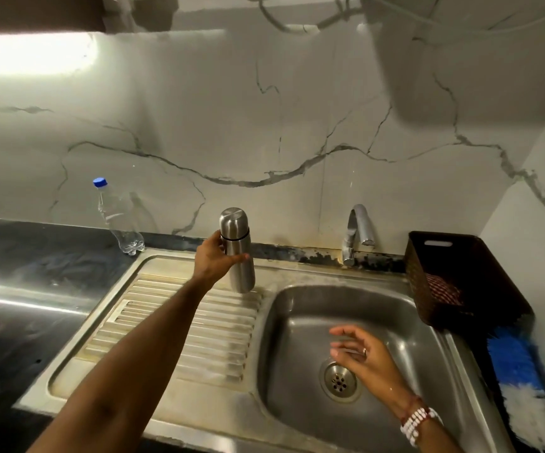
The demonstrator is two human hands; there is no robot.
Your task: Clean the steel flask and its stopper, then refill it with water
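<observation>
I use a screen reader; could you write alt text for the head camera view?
The left hand grips a capped steel flask by the sink's drainboard, while the open right hand hovers over the basin's drain. A tap and a plastic bottle stand behind.

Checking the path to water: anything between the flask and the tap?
No. Head view shows only bare sink rim between the flask in the left hand and the tap.

Left hand (214, 258) grips steel flask (236, 250) above sink (297, 416) drainboard.
</observation>
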